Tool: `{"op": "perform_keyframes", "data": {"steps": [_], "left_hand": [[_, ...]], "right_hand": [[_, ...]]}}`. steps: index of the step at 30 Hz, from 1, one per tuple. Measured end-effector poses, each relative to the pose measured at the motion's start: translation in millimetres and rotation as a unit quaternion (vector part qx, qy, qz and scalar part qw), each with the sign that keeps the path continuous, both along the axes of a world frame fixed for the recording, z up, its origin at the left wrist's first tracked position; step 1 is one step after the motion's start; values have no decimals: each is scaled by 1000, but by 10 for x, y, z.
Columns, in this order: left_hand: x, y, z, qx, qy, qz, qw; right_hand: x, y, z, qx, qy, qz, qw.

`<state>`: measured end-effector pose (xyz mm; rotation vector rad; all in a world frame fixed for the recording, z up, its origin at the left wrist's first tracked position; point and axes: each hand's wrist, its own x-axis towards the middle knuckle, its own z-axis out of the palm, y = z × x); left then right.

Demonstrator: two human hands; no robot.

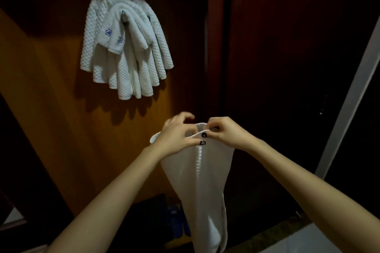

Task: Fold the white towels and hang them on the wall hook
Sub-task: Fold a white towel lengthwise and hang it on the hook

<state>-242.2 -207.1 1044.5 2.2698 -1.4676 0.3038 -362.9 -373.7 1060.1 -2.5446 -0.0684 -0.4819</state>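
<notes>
Left hand [176,137] and right hand [228,131] each have a pinching grip on the hanging towel's [201,181] top edge; folded towels [125,51] drape the hook [124,16].

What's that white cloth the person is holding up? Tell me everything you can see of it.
It is a white towel, soft cloth with a bumpy, waffle-like ridge down its middle. It hangs limp and gathered, running past the picture's bottom edge. A thin loop at its top is stretched between the left hand and the right hand, which both pinch it.
</notes>
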Motion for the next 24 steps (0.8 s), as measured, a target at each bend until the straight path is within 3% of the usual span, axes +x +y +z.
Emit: {"op": "perform_keyframes", "data": {"steps": [3,11,20,24], "left_hand": [[22,-88,40,-17,147,-38,988],[-45,-173,247,-88,330,-68,938],[-147,-77,248,-142,384,-67,910],[-187,-7,261,-122,380,-47,916]], "right_hand": [[-10,-94,107,-1,15,-10,1000],[-127,-459,232,-19,59,-15,998],[-337,-734,114,68,34,47,996],[-353,-757,85,109,3,70,992]]}}
